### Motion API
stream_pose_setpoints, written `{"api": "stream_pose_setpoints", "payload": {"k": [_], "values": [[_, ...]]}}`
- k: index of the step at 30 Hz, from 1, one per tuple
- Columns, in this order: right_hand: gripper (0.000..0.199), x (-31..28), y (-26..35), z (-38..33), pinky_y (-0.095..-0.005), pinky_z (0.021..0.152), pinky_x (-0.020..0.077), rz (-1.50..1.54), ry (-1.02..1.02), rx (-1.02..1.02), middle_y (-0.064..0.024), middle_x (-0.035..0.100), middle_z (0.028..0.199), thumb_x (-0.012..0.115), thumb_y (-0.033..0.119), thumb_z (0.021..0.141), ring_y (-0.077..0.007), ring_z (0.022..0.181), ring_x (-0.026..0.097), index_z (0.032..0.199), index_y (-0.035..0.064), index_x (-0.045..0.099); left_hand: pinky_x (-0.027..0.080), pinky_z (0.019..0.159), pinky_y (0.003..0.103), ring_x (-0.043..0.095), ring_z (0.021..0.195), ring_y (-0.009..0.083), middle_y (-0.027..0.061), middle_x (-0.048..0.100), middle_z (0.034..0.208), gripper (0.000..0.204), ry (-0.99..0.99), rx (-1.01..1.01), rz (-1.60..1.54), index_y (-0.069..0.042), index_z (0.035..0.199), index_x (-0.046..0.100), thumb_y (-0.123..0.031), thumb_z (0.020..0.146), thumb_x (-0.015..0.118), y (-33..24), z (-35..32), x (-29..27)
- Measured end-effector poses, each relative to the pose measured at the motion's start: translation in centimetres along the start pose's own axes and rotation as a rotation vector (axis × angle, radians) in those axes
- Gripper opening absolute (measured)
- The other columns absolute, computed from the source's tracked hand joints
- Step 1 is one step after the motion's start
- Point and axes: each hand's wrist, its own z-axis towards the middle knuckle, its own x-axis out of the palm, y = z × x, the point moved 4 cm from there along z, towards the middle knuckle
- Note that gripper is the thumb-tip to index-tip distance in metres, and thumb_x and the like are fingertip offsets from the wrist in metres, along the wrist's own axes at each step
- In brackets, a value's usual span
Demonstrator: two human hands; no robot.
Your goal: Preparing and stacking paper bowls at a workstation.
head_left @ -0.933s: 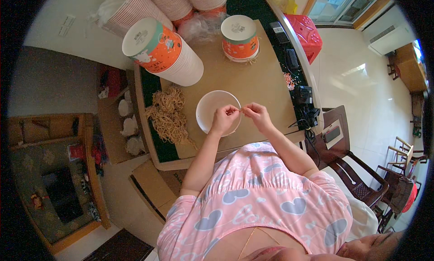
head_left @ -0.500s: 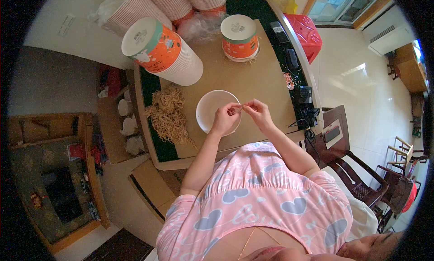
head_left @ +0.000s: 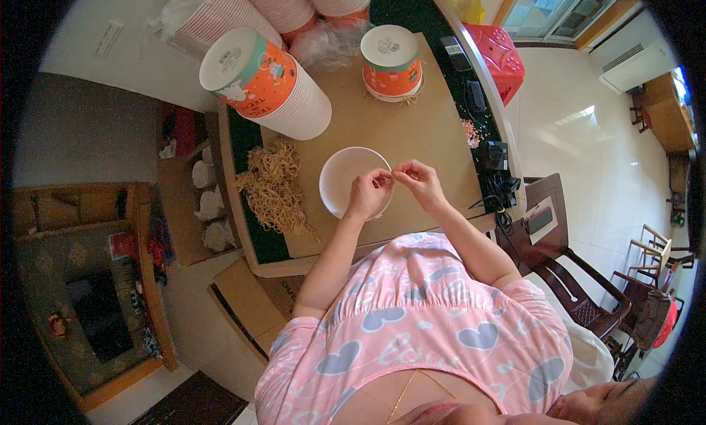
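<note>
A white paper bucket (head_left: 340,176) stands open side up on the brown board, close in front of me. My left hand (head_left: 368,194) is closed over its right rim, thumb and fingers pinched. Just to the right, my right hand (head_left: 419,183) pinches with its fingertips almost touching the left ones. Whatever is between the fingertips is too small to make out. Left of the bucket lies a tangled heap of tan cords (head_left: 273,189). Farther off, an orange-banded paper bucket (head_left: 390,75) sits upside down with tan cord at its lower edge.
A tall stack of orange-and-green paper buckets (head_left: 268,83) leans at the far left, with more stacks (head_left: 272,5) and clear plastic wrap (head_left: 327,46) behind. Black adapters and cables (head_left: 494,156) line the table's right edge. A dark wooden chair (head_left: 581,278) stands at right.
My fingertips have shifted very slightly at the bucket's rim, both hands still pinched together. The buckets and the cord heap stay where they were.
</note>
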Motion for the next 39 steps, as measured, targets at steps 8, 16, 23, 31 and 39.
{"api": "stream_pose_setpoints", "payload": {"k": [8,16,23,31,39], "values": [[0.009,0.1,0.0,0.1,-0.0174,0.065,0.0425,-0.039,0.028,0.000,0.0010,0.061,0.080,0.064,0.009,0.082,-0.0047,0.073,0.054,0.087,0.0025,0.061,0.046,0.053,0.028,0.058,0.056,0.0150,0.0093,0.061,0.065,0.013,-0.073,0.065,0.052,-0.002,0.077,0.064,-0.015,0.076,0.068,-0.9,-0.2,0.1],[0.024,0.6,0.9,-0.3,-0.0183,0.062,0.0420,-0.083,-0.008,-0.138,-0.0007,0.057,0.094,0.065,0.002,0.078,-0.0047,0.071,0.051,0.100,0.0043,0.056,0.045,0.056,0.026,0.055,0.060,0.0080,0.0031,0.063,0.067,0.010,-0.073,-0.021,0.049,-0.003,0.083,0.065,-0.012,0.079,0.065,0.1,-0.4,-0.1],[0.028,1.6,0.2,-0.7,-0.0276,0.058,0.0434,-0.547,-0.013,-0.287,-0.0060,0.053,0.088,0.067,0.004,0.072,-0.0152,0.064,0.050,0.098,0.0076,0.058,0.046,0.055,0.031,0.059,0.059,0.0192,0.0082,0.061,0.071,0.007,-0.181,0.063,0.069,-0.003,0.076,0.062,-0.011,0.077,0.065,-1.2,-0.8,-1.0],[0.019,2.1,0.9,-0.4,-0.0287,0.060,0.0448,-0.496,-0.046,-0.344,-0.0067,0.054,0.082,0.068,0.006,0.073,-0.0167,0.067,0.052,0.091,0.0064,0.061,0.046,0.054,0.030,0.057,0.058,0.0181,0.0072,0.059,0.071,0.006,-0.230,0.153,0.082,-0.004,0.076,0.060,-0.008,0.076,0.065,-1.4,-1.1,-1.4],[0.018,2.2,1.5,-0.1,-0.0268,0.066,0.0466,-0.425,0.043,-0.354,-0.0071,0.056,0.084,0.066,0.005,0.075,-0.0163,0.073,0.055,0.092,0.0050,0.063,0.045,0.054,0.029,0.056,0.058,0.0161,0.0065,0.059,0.072,0.006,-0.242,0.142,0.044,-0.004,0.077,0.058,-0.006,0.076,0.064,-2.3,-1.5,-1.8]]}}
